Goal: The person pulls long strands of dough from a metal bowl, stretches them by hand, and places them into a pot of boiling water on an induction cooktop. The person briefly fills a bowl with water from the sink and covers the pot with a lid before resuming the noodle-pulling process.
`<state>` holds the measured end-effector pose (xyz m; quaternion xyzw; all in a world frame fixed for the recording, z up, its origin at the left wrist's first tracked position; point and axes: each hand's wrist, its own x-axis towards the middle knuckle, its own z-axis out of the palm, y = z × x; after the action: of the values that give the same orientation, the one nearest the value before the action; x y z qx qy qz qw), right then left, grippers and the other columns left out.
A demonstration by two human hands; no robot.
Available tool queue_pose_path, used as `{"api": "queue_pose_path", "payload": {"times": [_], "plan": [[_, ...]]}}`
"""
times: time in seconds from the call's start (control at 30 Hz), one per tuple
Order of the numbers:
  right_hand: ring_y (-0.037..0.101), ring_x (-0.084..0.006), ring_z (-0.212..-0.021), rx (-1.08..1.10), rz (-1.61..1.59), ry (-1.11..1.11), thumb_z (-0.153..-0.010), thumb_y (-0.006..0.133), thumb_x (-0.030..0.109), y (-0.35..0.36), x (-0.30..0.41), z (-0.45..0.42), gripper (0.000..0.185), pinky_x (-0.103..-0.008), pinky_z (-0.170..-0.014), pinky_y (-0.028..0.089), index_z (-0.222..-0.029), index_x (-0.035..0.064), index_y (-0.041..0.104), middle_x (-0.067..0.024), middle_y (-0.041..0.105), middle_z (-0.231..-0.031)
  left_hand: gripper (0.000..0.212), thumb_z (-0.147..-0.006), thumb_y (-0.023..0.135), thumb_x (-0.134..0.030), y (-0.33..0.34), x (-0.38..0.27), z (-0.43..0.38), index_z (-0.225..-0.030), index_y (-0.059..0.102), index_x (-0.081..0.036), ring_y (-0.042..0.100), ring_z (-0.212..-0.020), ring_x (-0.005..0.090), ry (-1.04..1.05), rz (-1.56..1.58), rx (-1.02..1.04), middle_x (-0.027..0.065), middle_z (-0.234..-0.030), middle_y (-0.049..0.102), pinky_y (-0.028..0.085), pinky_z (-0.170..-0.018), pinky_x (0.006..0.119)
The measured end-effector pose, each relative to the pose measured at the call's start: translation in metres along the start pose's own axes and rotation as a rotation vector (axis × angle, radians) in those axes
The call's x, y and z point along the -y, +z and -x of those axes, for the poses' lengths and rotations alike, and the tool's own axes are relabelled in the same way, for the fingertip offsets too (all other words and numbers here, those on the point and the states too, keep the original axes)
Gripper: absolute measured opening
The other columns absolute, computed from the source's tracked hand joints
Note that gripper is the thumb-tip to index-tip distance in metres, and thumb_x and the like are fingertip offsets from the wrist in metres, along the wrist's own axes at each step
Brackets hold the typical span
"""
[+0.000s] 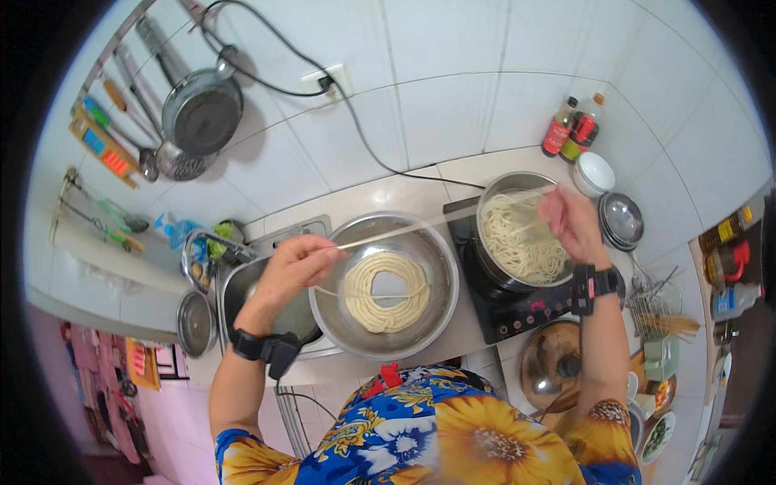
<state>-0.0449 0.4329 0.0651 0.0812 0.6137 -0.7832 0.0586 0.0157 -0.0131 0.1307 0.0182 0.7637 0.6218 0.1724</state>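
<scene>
A thin dough strand (397, 231) is drawn out between my two hands. Pinched in the fingers of my left hand (303, 264), it runs up to the right, blurred near its far end. My right hand (570, 224), also blurred by motion, grips that end above the rim of a metal pot (518, 177). Many pale noodles (515, 242) fill the pot. Below and between my hands stands a wide steel bowl (445, 285) holding a coiled dough rope (388, 321). A loose length from my left hand crosses the coil's open middle.
The pot sits on a black induction cooker (503, 327) with a lit display. A sink (233, 291) lies left of the bowl. Sauce bottles (559, 127), a white bowl (594, 174) and stacked metal bowls (621, 218) stand behind at right. A glass lid (548, 364) lies nearer me.
</scene>
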Motion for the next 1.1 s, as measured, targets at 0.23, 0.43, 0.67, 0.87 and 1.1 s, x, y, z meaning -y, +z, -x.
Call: {"api": "queue_pose_path", "payload": {"times": [0.23,0.43,0.67,0.87,1.1], "plan": [[0.069,-0.0197,-0.078,0.672,0.227,0.506,-0.101,0.034,0.045,0.097,-0.039,0.082,0.057,-0.028,-0.058,0.053,-0.115,-0.0037,0.059,-0.0155,0.069,-0.089,0.022,-0.096,0.053,-0.016,0.062,0.015,-0.025,-0.104,0.065,0.0,0.041,-0.055,0.003,0.005,0.249,0.262,-0.0033,-0.067,0.053,0.032,-0.05,0.018],[0.068,-0.028,-0.088,0.259,-0.365,0.081,-0.101,0.039,0.035,0.158,-0.064,0.079,0.045,-0.0347,-0.075,0.056,-0.127,-0.0006,0.049,-0.0191,0.066,-0.104,0.031,-0.099,0.049,-0.02,0.084,0.033,-0.022,-0.119,0.062,0.0,0.049,-0.065,0.0051,0.115,0.125,0.447,0.0,-0.077,0.06,0.041,-0.059,0.019],[0.069,-0.0235,-0.081,-0.043,-0.15,-0.215,-0.1,0.046,0.024,0.064,0.016,0.04,0.033,-0.0287,-0.064,0.057,-0.117,-0.003,0.054,-0.0174,0.068,-0.095,0.023,-0.095,0.055,-0.016,0.041,0.086,0.001,-0.105,0.068,0.0,0.051,-0.066,0.0052,0.041,0.068,0.22,-0.0016,-0.073,0.059,0.042,-0.061,0.02],[0.068,-0.0191,-0.079,-0.205,-0.216,-0.204,-0.099,0.047,0.025,-0.034,0.002,0.02,0.032,-0.0266,-0.064,0.056,-0.114,-0.0016,0.055,-0.0149,0.067,-0.094,0.021,-0.092,0.059,-0.015,-0.005,0.113,0.025,-0.096,0.067,0.003,0.041,-0.054,0.0056,0.015,0.368,0.046,-0.0035,-0.064,0.051,0.037,-0.054,0.022],[0.067,-0.0277,-0.068,-0.252,1.19,0.151,-0.093,0.052,0.045,0.016,-0.014,0.029,0.052,-0.0355,-0.061,0.053,-0.081,-0.0042,0.066,-0.017,0.064,-0.064,0.029,-0.097,0.051,-0.019,0.006,0.065,0.01,-0.111,0.062,0.004,0.034,-0.055,0.0051,0.014,0.327,0.158,-0.0067,-0.061,0.038,0.032,-0.052,0.021]]}}
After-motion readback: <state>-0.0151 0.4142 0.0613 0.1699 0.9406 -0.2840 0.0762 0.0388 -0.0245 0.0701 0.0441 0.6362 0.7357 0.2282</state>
